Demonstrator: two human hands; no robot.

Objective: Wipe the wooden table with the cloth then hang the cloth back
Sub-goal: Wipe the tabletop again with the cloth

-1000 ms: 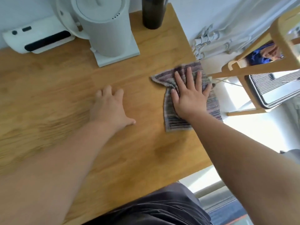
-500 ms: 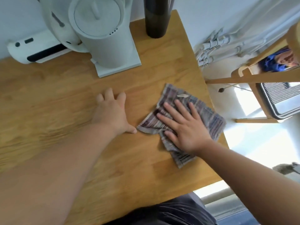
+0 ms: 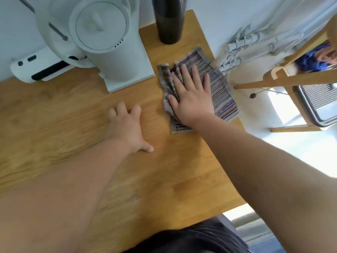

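stage: mid-wipe by the look of it, hang-up not started | cloth: your striped multicolour woven cloth lies at the far right of the light wooden table, just right of the white electric kettle | right hand: fingers straight, pressing it flat | left hand: fingers loosely spread on bare wood, holding nothing | todo: probably more tabletop, then hang it
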